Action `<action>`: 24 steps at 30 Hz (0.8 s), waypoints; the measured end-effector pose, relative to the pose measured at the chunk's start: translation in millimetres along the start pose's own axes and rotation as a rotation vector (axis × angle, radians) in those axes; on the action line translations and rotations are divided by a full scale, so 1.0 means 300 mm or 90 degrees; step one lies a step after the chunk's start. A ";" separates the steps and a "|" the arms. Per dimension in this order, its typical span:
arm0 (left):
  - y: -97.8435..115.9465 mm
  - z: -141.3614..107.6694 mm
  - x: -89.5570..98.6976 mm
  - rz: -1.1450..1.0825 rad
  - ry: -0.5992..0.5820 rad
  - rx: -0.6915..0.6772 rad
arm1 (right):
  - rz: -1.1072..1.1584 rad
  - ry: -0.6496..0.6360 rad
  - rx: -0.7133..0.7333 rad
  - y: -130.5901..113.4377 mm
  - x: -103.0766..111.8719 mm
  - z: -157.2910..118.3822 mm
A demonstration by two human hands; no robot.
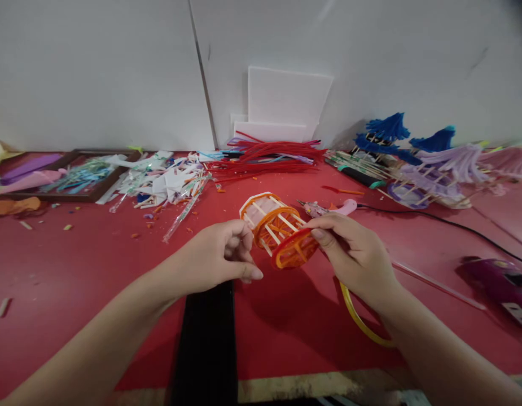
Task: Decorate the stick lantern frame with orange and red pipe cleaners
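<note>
An orange and red round frame [281, 230] with pale sticks between its rings is tilted above the red table. My right hand [356, 256] pinches the red-edged ring at its near right end. My left hand [220, 256] is beside the frame's left side, fingers curled and thumb apart from them, with nothing seen between them. A pink-handled glue gun [328, 208] lies just behind the frame. Below my right hand, a yellow ring [357, 321] is partly hidden by the wrist.
Red pipe cleaners [269, 158] lie by the wall. Scraps [171, 180] and a brown frame [91, 197] are at left. Blue and lilac models [434, 158] stand at right, near a purple device [501, 285]. A black strip [207, 344] lies in front.
</note>
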State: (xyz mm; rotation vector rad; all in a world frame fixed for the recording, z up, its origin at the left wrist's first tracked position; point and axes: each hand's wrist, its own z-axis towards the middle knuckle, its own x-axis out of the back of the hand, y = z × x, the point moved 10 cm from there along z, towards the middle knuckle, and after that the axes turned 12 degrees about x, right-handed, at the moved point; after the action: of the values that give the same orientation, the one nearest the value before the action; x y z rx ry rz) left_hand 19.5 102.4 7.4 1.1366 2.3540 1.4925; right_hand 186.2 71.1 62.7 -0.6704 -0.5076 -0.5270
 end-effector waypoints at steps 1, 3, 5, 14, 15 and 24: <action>-0.014 0.002 -0.003 0.031 0.011 0.023 | 0.001 -0.001 -0.006 0.003 -0.001 -0.001; -0.015 0.001 -0.014 0.139 0.037 0.022 | 0.007 0.001 -0.020 0.012 -0.002 -0.004; 0.010 -0.003 -0.034 0.264 0.059 -0.032 | 0.016 0.011 -0.042 0.027 0.001 -0.009; 0.063 -0.011 0.103 0.314 0.314 -0.061 | 0.109 0.079 -0.213 0.127 0.019 -0.037; 0.060 -0.014 0.130 0.266 0.345 -0.052 | 0.119 0.083 -0.223 0.134 0.018 -0.038; 0.135 -0.032 0.145 0.127 0.415 -0.178 | 0.146 0.087 -0.251 0.145 0.007 -0.047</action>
State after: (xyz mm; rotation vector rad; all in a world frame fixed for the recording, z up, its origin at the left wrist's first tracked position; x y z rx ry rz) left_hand 5.5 133.0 57.3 0.9310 2.3043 2.4818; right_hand 217.8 89.8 35.3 -1.0480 -0.1931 -0.4546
